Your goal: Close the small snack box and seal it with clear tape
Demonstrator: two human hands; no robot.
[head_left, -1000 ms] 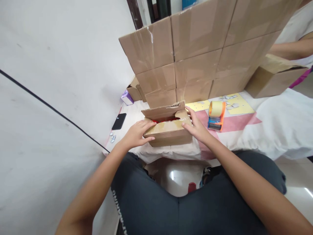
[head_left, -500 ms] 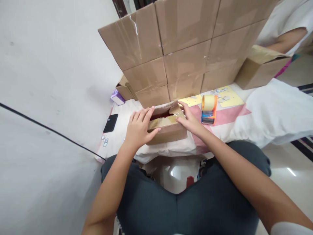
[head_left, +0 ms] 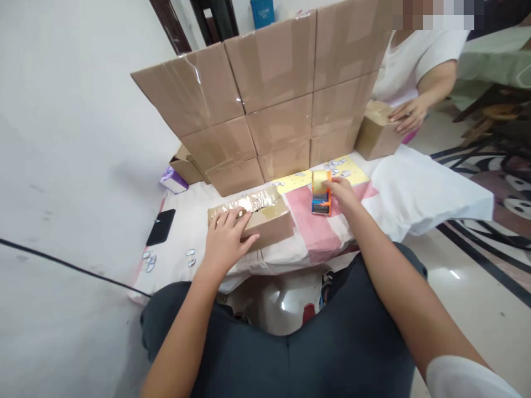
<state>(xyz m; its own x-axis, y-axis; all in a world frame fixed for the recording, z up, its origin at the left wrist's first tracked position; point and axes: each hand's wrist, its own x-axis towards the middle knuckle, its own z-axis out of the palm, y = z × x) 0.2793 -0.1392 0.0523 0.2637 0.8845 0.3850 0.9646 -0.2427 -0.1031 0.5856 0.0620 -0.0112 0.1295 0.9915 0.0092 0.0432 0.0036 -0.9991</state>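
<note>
A small cardboard box [head_left: 269, 228] with shiny tape along its top stands in front of me, its top flaps folded down. My left hand [head_left: 226, 240] lies over its left part, fingers spread across the top and thumb along the near side. To the right of the box is an orange and blue tape dispenser [head_left: 321, 205] with a roll of tape in it. Its right side is in the grasp of my right hand [head_left: 343, 193], the fingertips at the roll. The dispenser appears to stand on the cloth.
A wall of taped cardboard boxes [head_left: 277, 119] rises behind. At left lie a black phone-like slab [head_left: 161, 227] and a purple packet [head_left: 173, 180]. Across at right, a co-worker's hand [head_left: 409, 116] rests on another box [head_left: 378, 135]. Patterned cloth [head_left: 319, 243] covers the table.
The box's top flaps have gone from open to folded down. My right hand has left the box and moved right onto the tape dispenser. My left hand stays on the box.
</note>
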